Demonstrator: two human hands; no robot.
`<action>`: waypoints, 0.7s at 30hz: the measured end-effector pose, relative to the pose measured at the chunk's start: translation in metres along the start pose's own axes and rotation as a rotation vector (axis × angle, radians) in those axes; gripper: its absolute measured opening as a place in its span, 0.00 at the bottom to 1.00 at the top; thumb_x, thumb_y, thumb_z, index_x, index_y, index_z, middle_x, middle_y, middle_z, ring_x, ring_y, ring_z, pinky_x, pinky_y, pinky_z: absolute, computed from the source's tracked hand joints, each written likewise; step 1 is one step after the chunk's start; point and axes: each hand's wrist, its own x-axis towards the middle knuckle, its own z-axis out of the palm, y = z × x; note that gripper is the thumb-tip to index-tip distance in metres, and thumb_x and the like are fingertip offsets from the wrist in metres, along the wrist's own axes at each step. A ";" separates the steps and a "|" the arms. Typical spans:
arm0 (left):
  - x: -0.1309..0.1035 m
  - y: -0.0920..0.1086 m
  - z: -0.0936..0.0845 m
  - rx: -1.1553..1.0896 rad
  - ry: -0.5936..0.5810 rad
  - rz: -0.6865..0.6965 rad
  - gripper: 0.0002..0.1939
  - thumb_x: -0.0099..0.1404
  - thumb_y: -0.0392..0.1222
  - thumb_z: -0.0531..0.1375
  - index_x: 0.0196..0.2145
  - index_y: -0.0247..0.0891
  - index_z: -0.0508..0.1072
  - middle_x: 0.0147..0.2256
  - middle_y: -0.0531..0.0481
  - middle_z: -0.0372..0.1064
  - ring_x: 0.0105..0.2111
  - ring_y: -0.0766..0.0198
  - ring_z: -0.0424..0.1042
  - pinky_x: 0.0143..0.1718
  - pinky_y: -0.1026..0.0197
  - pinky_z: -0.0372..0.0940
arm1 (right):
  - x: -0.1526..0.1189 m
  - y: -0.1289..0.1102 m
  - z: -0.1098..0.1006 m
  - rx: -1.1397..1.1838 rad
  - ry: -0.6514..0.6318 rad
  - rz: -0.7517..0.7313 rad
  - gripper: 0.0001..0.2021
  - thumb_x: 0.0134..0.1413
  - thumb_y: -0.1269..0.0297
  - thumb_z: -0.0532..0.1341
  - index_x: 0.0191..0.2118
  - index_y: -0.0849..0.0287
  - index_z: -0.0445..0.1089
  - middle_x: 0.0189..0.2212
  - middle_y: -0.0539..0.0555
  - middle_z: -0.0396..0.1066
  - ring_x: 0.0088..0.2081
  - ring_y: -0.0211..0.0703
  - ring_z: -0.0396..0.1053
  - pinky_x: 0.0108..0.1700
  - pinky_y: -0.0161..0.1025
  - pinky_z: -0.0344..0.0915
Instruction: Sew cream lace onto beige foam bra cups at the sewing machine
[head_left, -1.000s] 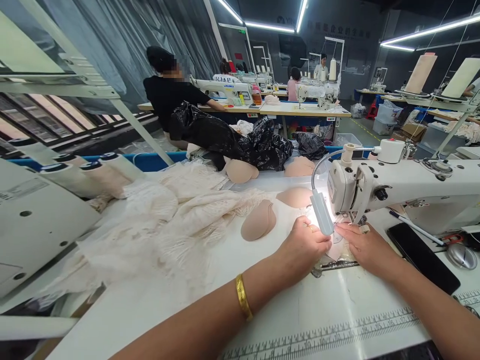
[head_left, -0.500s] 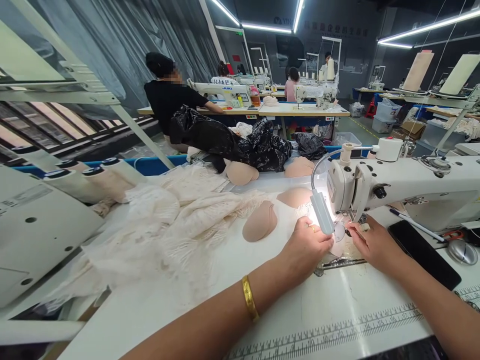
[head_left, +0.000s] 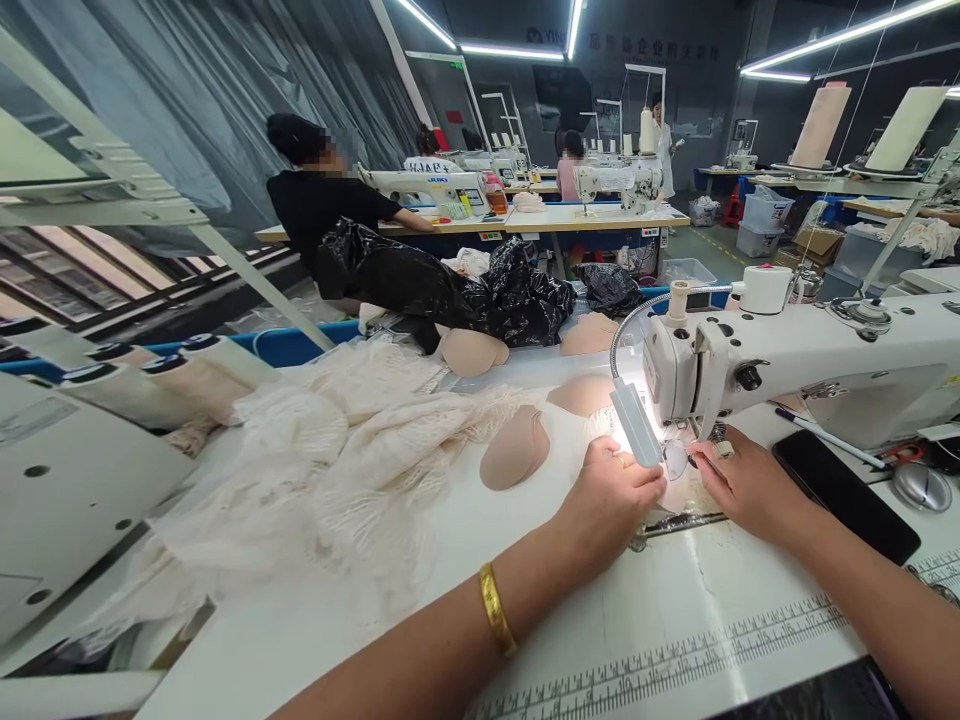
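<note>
Pale-pink fabric pc (head_left: 677, 496), btwn the hands nr the sewing machine's (head_left: 787, 345) needle area, prob. light, limp, easily puckered, so best held flat by edges: L hand (head_left: 611, 500) pinches its near-side edge, R hand's (head_left: 750, 490) half-curled, hold unclear.

We're looking out from the person's head, forward and down: smooth white tabletop (head_left: 660, 600) close below, white metal sewing machine (head_left: 787, 345) near at right, and the view runs on to a dark grey wall (head_left: 690, 75) far off.
</note>
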 end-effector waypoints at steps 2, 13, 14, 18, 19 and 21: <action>0.000 0.000 0.000 0.018 -0.020 -0.010 0.14 0.60 0.23 0.54 0.38 0.37 0.72 0.32 0.53 0.76 0.25 0.67 0.62 0.47 0.47 0.56 | 0.000 -0.001 -0.003 0.009 -0.046 -0.024 0.12 0.69 0.70 0.51 0.44 0.56 0.72 0.32 0.55 0.70 0.34 0.47 0.67 0.33 0.39 0.63; -0.003 0.019 -0.010 -0.044 -0.130 -0.046 0.13 0.58 0.25 0.57 0.35 0.40 0.73 0.34 0.55 0.73 0.31 0.65 0.66 0.52 0.49 0.51 | -0.001 -0.009 -0.010 0.240 -0.216 -0.167 0.13 0.62 0.79 0.54 0.33 0.55 0.69 0.30 0.51 0.68 0.34 0.44 0.64 0.33 0.38 0.58; -0.002 0.017 -0.009 -0.044 -0.135 -0.051 0.12 0.57 0.25 0.57 0.34 0.40 0.73 0.34 0.55 0.73 0.30 0.66 0.64 0.53 0.48 0.51 | -0.001 -0.008 -0.008 0.229 -0.214 -0.162 0.13 0.62 0.79 0.53 0.33 0.55 0.69 0.30 0.51 0.67 0.33 0.44 0.63 0.32 0.38 0.58; 0.003 0.004 -0.007 -0.031 -0.173 -0.037 0.10 0.55 0.24 0.57 0.25 0.38 0.65 0.27 0.56 0.66 0.26 0.66 0.56 0.51 0.48 0.54 | -0.001 -0.005 -0.001 0.182 -0.205 -0.137 0.13 0.62 0.77 0.53 0.38 0.54 0.72 0.31 0.51 0.67 0.32 0.43 0.62 0.31 0.37 0.56; 0.005 0.001 -0.007 -0.028 -0.182 -0.031 0.10 0.55 0.24 0.57 0.24 0.38 0.63 0.26 0.56 0.65 0.26 0.66 0.56 0.49 0.48 0.55 | -0.001 -0.004 0.001 0.171 -0.199 -0.131 0.13 0.63 0.76 0.53 0.40 0.54 0.73 0.32 0.51 0.67 0.32 0.44 0.62 0.31 0.37 0.56; 0.009 -0.004 -0.008 -0.031 -0.192 -0.032 0.10 0.56 0.24 0.57 0.25 0.38 0.65 0.26 0.56 0.64 0.27 0.65 0.58 0.48 0.49 0.56 | -0.001 -0.003 0.004 0.150 -0.180 -0.123 0.14 0.64 0.75 0.53 0.44 0.54 0.73 0.33 0.52 0.69 0.31 0.44 0.62 0.31 0.38 0.57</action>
